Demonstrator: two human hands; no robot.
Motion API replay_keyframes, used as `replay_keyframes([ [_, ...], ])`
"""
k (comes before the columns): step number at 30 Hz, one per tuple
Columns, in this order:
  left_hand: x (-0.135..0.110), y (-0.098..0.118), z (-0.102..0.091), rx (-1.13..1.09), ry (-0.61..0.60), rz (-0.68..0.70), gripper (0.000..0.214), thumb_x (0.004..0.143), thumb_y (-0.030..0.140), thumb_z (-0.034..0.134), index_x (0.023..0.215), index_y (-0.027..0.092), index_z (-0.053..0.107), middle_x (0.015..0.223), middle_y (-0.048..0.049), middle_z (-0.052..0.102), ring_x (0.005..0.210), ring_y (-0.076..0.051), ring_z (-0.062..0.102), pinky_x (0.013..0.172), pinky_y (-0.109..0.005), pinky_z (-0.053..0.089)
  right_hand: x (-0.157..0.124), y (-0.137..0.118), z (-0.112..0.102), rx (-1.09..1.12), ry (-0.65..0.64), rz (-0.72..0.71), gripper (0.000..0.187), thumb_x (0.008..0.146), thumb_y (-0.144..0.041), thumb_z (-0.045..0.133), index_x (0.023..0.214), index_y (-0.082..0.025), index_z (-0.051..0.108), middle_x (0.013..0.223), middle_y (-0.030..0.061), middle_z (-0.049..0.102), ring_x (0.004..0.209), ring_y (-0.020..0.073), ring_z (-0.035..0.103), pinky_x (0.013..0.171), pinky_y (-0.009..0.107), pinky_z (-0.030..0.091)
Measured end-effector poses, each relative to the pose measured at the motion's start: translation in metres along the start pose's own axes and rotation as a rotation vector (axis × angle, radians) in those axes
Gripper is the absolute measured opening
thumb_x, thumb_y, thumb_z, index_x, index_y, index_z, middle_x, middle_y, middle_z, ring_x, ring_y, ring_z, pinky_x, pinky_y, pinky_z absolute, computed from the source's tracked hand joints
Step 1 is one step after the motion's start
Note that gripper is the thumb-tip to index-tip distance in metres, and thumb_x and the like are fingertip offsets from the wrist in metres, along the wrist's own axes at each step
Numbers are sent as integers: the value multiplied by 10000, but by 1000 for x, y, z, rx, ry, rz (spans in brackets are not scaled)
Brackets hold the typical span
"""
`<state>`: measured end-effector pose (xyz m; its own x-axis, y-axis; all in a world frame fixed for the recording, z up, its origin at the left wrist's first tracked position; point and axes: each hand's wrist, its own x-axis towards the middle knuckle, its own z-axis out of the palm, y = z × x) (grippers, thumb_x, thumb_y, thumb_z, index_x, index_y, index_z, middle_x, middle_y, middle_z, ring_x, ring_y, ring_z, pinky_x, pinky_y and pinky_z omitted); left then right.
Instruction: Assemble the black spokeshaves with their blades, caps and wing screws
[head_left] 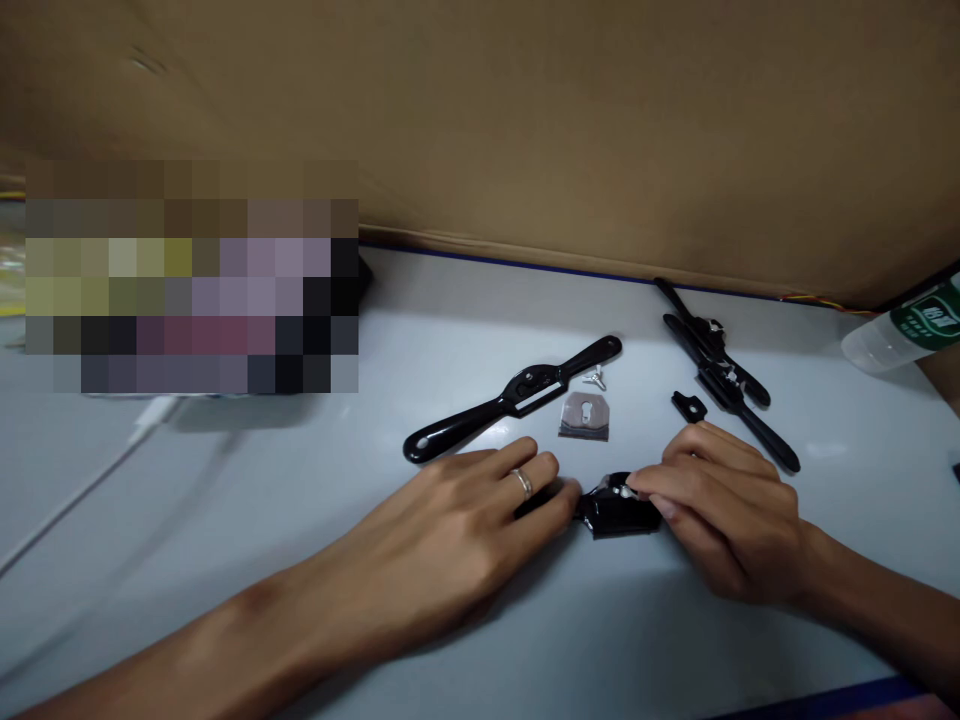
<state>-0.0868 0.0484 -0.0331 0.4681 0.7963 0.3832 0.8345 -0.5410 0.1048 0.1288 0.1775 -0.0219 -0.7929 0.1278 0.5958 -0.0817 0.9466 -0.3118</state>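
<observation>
Low in the centre, a black spokeshave (622, 517) lies on the table. My left hand (469, 520), with a ring on one finger, is closed round its left handle. My right hand (731, 510) pinches at a small silver screw (625, 491) on its middle; the fingers partly cover it and hide the right handle. Just beyond my hands are a second spokeshave body (480, 415) with an open slot, a flat steel blade (586, 417), small silver screws (596, 378) and a little black cap piece (688, 407).
Two spokeshaves with fittings (724, 375) lie crossed at the right. A plastic bottle (904, 330) with a green label rests at the far right. A brown board (525, 120) stands along the back. A white cable (82, 490) runs across the left, near a blurred-out area.
</observation>
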Motion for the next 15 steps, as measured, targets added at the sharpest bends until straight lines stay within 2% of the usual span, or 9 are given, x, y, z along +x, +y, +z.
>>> replay_keyframes([
  [4,1,0,-1,1,-15,-5,236,939,53,435,1032,131,638,858,-63,644,742,-196,580,608,-310,493,2,-1,-1,-2,-12,-3,208,918,-56,467,973,-127,654,660,17,599,632,164,526,583,304,431],
  [15,1,0,1,-3,7,-4,266,975,55,390,1046,112,640,845,-64,632,735,-201,569,591,-319,463,0,1,-1,1,-22,-5,203,925,-63,461,989,-132,641,661,20,603,627,161,508,578,313,414],
])
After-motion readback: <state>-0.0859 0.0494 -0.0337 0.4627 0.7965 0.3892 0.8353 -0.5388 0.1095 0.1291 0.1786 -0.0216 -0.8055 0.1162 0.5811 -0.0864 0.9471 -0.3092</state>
